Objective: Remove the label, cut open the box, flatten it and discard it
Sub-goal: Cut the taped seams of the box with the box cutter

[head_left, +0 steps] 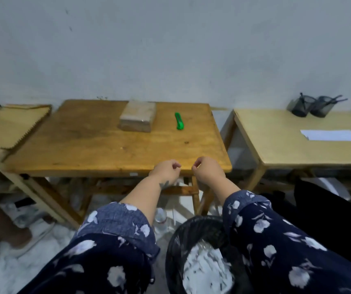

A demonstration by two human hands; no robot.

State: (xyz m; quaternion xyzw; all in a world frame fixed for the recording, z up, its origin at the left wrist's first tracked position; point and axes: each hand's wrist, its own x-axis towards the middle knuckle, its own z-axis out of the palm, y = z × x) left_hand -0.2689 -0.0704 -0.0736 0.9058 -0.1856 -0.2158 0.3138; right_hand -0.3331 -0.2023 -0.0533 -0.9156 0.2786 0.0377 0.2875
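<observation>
Just box (138, 116), no legible label.

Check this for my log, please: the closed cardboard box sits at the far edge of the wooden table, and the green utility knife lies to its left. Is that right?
Not quite. The head view shows the green utility knife lying to the right of the cardboard box, not its left. The rest holds: the box is closed and sits at the far edge of the wooden table.

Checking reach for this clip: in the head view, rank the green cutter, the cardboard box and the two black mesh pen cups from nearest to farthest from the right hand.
From the right hand at the table's near edge:
1. Green cutter, ahead, slightly left.
2. Cardboard box, further left, near the wall.
3. Black mesh pen cups, far right on the next table.
</observation>
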